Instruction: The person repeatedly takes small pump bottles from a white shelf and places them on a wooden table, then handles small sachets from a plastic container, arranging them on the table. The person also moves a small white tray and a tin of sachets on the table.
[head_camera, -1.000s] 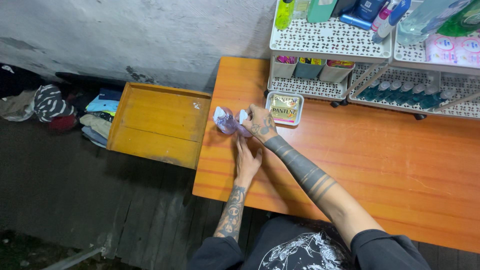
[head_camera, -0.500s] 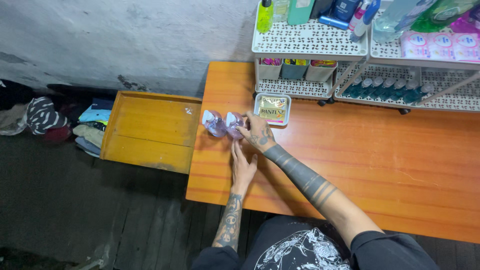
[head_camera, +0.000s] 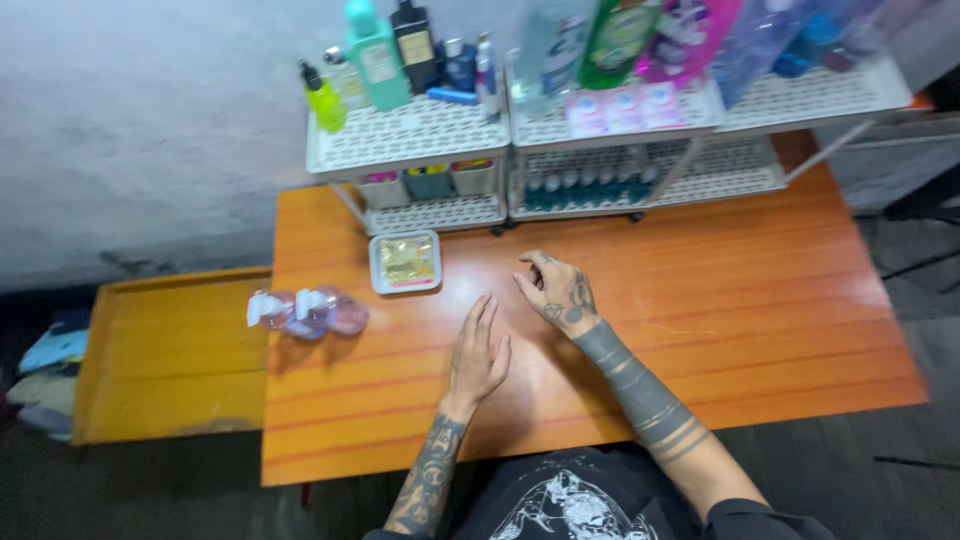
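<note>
- Far left: heap of folded clothes on the floor, beside a lower orange bench that butts against the worktop.
- Two small clear bottles with pinkish-purple liquid and white caps lie on their sides at the worktop's left edge, touching each other. Neither hand is on them.
- Just right of them and further back: a shallow square tray with something yellowish inside, sitting in front of the racks.
- My left hand: palm down, flat on the worktop, fingers straight and slightly apart. Grip is spread, holding nothing. Bottles are near it, to its left, not touching.
- My right hand: resting on the worktop just right of the left one, fingers loosely curled, thumb out. Grip is slack, holding nothing.
- Back of the worktop: two white perforated wire racks side by side, two tiers each.
- Left rack top: yellow-green, mint and dark pump bottles, upright.
- Right rack top: refill pouches and sachets, blurred. Lower tier: a row of small dark vials.
</note>
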